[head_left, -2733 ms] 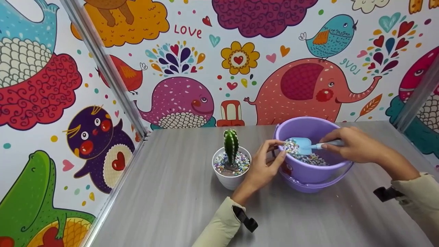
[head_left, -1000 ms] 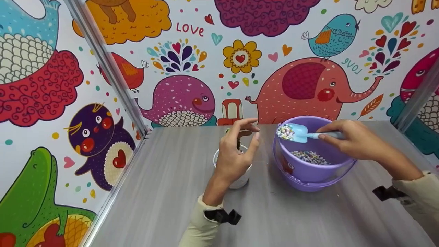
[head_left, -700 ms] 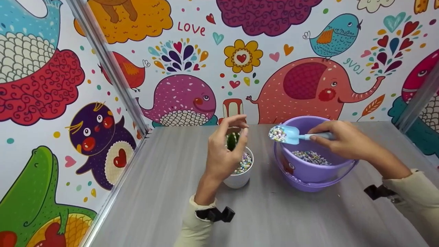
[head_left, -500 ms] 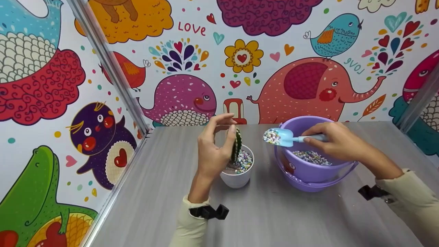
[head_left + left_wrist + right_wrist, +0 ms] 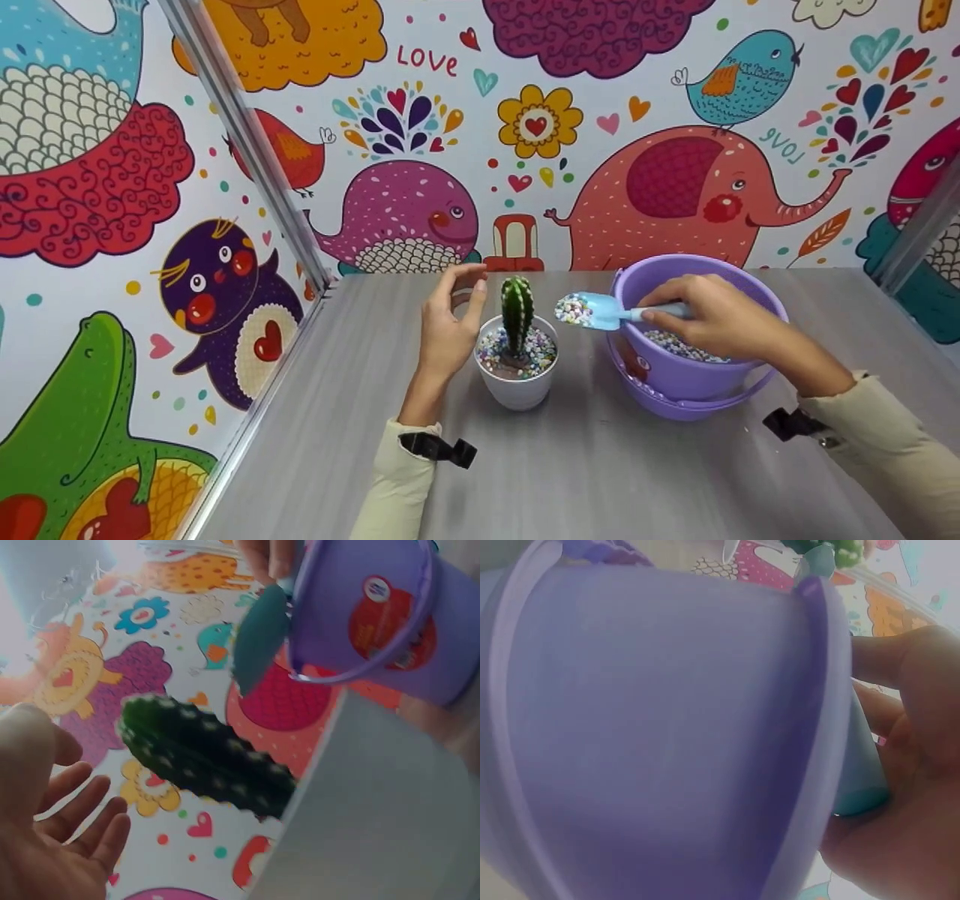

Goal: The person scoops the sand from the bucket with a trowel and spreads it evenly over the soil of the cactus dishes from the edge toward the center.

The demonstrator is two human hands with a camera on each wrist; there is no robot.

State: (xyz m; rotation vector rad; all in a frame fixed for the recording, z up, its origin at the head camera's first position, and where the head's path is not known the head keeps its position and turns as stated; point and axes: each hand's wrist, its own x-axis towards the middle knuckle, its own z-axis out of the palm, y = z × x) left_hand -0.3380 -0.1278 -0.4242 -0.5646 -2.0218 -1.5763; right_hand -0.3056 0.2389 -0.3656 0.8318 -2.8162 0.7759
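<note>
My right hand (image 5: 709, 315) grips the handle of a light-blue toy shovel (image 5: 604, 312) above the left rim of a purple bucket (image 5: 697, 379). Small multicoloured pebbles (image 5: 573, 308) fill the shovel's tip, which reaches out toward the plant. A green cactus (image 5: 517, 311) stands upright in a white pot (image 5: 516, 391), with similar pebbles over part of its brown soil. Just left of the pot is my left hand (image 5: 448, 330), its fingers loosely bent and holding nothing. In the left wrist view, the hand (image 5: 56, 817) is apart from the cactus (image 5: 206, 754).
More pebbles (image 5: 679, 345) lie in the bottom of the bucket, whose handle hangs down at the front. Behind the grey table (image 5: 337, 420) rises a wall printed with cartoon animals; another printed panel with a metal edge (image 5: 259, 157) flanks the left side.
My right hand has lifted the loaded shovel out of the bucket and moved it left toward the pot. My left hand has left the bucket's rim and passed over to the cactus's left side.
</note>
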